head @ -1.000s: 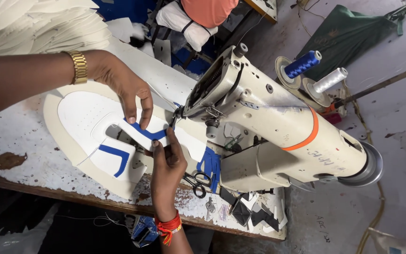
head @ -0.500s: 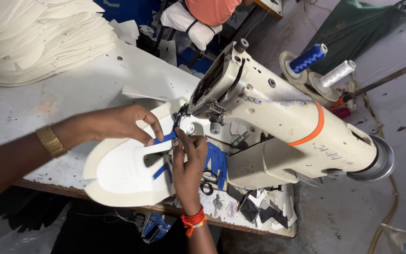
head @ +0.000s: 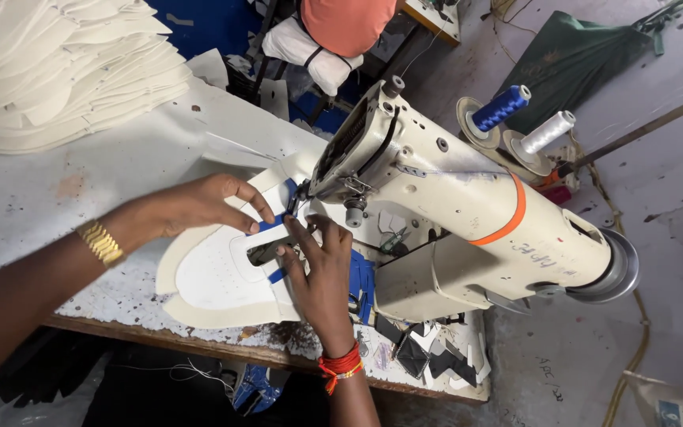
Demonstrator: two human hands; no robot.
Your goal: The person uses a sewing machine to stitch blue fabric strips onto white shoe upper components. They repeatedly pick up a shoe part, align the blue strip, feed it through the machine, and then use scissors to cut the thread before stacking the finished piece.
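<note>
Head view, looking down: left hand (head: 199, 207) flat on the white shoe upper (head: 215, 277), fingertips pinching a blue trim strip (head: 272, 224) just beside the needle area of the cream sewing machine (head: 468, 213). Right hand (head: 322, 277) spread over the same piece from the near side, fingers loosely extended, pressing rather than gripping, tips touching the upper right at the machine head. Lying on the worn white table (head: 33, 190), that upper, with its toe end toward the near edge and its opening under the needle.

Risk, judged from here: fingertips of both hands very close to the needle, so a stitch started now could catch one. Could also slip, that narrow blue strip, if the pinch loosens (crooked seam the likely result). Scissors (head: 355, 304) partly hidden under the right wrist, easy to snag.

Against the picture from half a second back: same pose, left hand over the upper, right hand at the machine head, only the framing a little different. Against the one a second back: upper pulled in closer under the machine head, left forearm swung round across the table, stack of cream cut pieces (head: 57, 71) now showing at far left.
</note>
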